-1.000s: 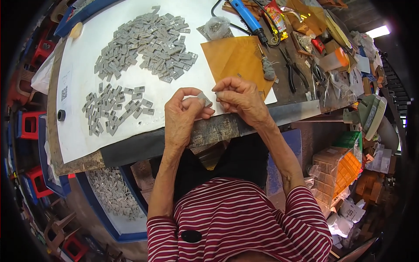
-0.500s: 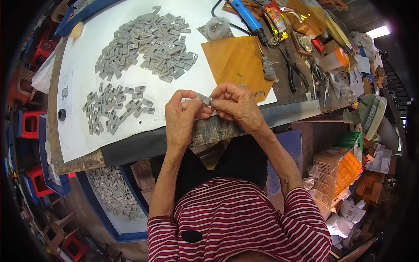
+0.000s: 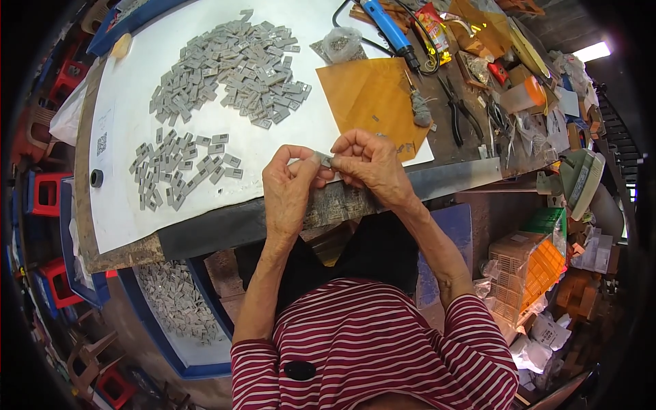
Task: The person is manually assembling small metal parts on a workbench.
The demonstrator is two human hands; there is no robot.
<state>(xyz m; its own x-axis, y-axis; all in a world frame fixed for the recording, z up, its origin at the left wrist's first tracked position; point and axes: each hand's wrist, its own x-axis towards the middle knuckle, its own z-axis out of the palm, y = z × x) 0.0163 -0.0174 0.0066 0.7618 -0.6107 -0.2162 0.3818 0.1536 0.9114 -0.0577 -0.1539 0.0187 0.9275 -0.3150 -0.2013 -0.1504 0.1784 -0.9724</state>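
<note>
Over the table's front edge, my left hand (image 3: pixel 285 188) pinches a small grey rectangular piece (image 3: pixel 324 158) between thumb and fingers. My right hand (image 3: pixel 377 167) is closed too, its thumb and forefinger pressed together at the right end of that piece. Whether those fingertips grip the piece itself or something smaller is hidden. Left of my hands lies a loose group of similar grey pieces (image 3: pixel 179 164), many with a dark mark at one end. Behind it rises a larger heap of grey pieces (image 3: pixel 229 68). Tiny dark bits (image 3: pixel 408 147) lie on a brown paper sheet (image 3: pixel 369 89).
White paper (image 3: pixel 273 147) covers the left of the worn table. To the right are a blue electric screwdriver (image 3: pixel 388 31), black-handled pliers (image 3: pixel 456 113) and a bag of small parts (image 3: pixel 340 46). A blue tray (image 3: pixel 198 369) of grey pieces stands below, by an orange crate (image 3: pixel 543 273).
My left hand has shifted slightly right, toward my right hand, and less of the grey piece shows between the fingertips. The heaps have not changed.
</note>
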